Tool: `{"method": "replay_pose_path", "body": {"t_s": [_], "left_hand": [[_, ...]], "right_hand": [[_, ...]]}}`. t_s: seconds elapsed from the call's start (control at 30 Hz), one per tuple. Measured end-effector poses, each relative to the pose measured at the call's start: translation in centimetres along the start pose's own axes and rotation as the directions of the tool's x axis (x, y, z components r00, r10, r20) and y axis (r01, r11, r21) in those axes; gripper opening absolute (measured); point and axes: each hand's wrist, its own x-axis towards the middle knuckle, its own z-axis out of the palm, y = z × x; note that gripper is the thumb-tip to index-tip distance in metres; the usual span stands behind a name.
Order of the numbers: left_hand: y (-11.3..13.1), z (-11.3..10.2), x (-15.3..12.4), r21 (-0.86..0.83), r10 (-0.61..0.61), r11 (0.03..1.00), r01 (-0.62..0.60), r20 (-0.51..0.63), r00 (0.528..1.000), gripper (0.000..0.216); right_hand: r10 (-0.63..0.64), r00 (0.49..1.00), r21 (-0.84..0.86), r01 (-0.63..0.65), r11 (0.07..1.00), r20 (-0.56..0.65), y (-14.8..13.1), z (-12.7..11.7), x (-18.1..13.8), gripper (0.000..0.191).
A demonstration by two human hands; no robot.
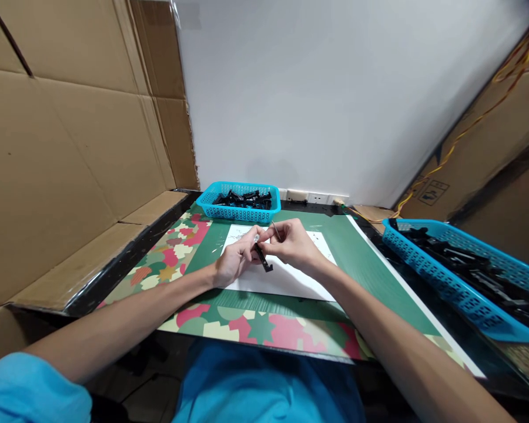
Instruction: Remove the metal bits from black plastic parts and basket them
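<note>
Both my hands meet over a white sheet [286,281] on the green mat [370,264]. My left hand [234,261] is closed around a small black plastic part [263,258], which sticks out down and to the right. My right hand [293,242] is pinched on a thin metal pin or tweezer-like tool [275,230], its tip by the top of the black part. Tiny metal bits lie on the sheet just beyond my fingers.
A blue basket [239,202] of black parts stands at the back of the mat. A larger blue basket [462,276] with black parts sits at the right. Cardboard walls [70,153] close in the left side. A camouflage-patterned mat [264,329] lines the front edge.
</note>
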Motion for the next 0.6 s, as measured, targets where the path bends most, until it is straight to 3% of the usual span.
{"method": "replay_pose_path", "body": {"t_s": [0.43,0.6], "left_hand": [[-0.45,-0.27,0.2,0.115,0.037,0.993,-0.039,0.015,0.999,0.041],[-0.91,-0.55,0.35,0.108,0.002,0.994,-0.002,0.001,1.0,0.043]], "right_hand": [[-0.035,0.999,0.026,0.035,0.999,-0.001,0.26,0.09,0.07,0.01],[-0.083,0.993,-0.048,0.087,0.995,0.081,0.68,-0.07,-0.02,0.009]]}}
